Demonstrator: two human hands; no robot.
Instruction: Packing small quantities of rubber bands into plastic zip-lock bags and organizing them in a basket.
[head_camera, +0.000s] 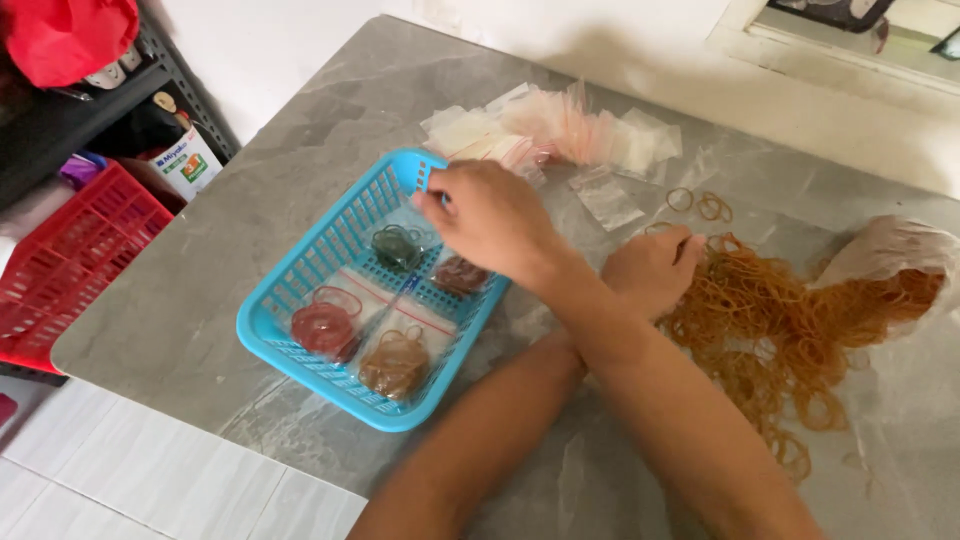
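Arms crossed. Right hand (490, 215) over the basket (300, 275), grip pinched on a small bag (425, 215). Left hand (650, 268), right of the basket, rests on the bands (780, 320); its grip cannot be told.

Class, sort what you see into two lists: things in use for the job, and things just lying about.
In use: blue basket, filled bags, empty bags, loose rubber bands, right hand, left hand.
Lying about: red crate, dark shelf, red cloth.
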